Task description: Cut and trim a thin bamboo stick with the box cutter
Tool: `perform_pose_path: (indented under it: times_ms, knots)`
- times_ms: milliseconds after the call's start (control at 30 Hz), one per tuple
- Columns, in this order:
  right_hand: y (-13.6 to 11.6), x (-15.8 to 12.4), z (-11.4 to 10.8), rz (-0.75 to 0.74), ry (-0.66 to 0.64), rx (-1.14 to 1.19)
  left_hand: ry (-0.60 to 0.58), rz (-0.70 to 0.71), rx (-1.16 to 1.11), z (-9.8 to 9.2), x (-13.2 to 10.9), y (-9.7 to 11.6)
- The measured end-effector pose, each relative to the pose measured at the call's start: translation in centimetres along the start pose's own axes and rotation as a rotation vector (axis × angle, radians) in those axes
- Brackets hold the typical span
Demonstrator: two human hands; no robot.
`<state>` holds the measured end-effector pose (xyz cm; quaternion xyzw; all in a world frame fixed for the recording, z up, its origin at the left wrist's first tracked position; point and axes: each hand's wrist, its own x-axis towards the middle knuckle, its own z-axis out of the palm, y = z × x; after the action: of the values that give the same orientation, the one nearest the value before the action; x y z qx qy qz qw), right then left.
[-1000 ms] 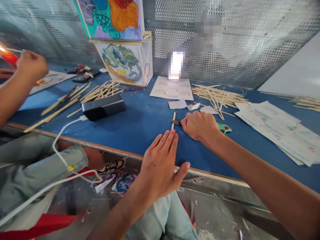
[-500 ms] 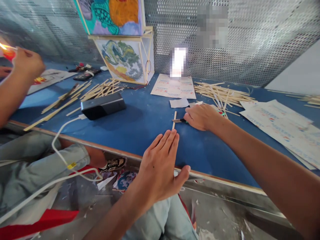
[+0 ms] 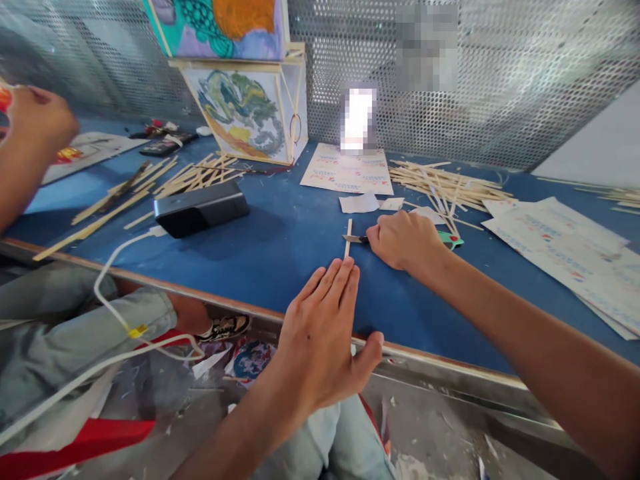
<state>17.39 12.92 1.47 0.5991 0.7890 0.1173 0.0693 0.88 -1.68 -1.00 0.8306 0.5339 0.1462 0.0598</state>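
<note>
My left hand (image 3: 325, 320) lies flat on the table edge, its fingers stretched forward and pressing on a thin wooden strip (image 3: 349, 230). The strip's far end sticks out beyond the fingertips; the rest is hidden under the hand. To the right, my right hand (image 3: 403, 241) is closed around a utility knife (image 3: 453, 240). Its green handle end shows behind the fist, and its blade (image 3: 353, 239) lies across the strip just ahead of my left fingertips. Small white paper scraps (image 3: 359, 203) rest beyond the right hand.
Piles of wooden strips (image 3: 445, 183) lie at back right and left on the blue table (image 3: 280, 253). A black box-like device (image 3: 203, 210) with a white cable stands left. Painted paper lanterns (image 3: 245, 113) stack at the back; printed sheets (image 3: 565, 247) lie right. A co-worker's hand (image 3: 43, 120) is far left.
My right hand has turned and shifted slightly toward me, so more of the green knife handle shows. The blade stays across the strip. My left hand has hardly moved.
</note>
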Motion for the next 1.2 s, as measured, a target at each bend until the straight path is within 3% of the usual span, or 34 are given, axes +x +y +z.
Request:
perform_pose_path:
  times_ms: [433,633,833,967,1067,1200]
  knots:
    - [0.9,-1.1,0.4,-0.027,0.095,0.073,-0.085,0.026,0.016,-1.0,-0.2,-0.4]
    - [3.1,-0.4,-0.2,-0.123,-0.05,0.181,-0.107,0.033,0.022,-1.3,-0.3,-0.6]
    - [4.9,-1.2,-0.4,-0.317,-0.129,0.35,-0.028,0.067,0.065,-0.7,-0.6,-0.9]
    - [5.4,-2.7,1.3,-0.444,0.013,0.395,0.01,0.095,0.086,-0.6,-0.6,-1.1]
    - [5.5,-3.3,2.5,-0.383,0.177,0.306,0.058,0.128,0.074,-0.8,-0.9,-1.5]
    - [5.5,-3.4,3.1,-0.304,0.317,0.267,0.269,0.019,-0.022,-1.1,-1.4,-2.0]
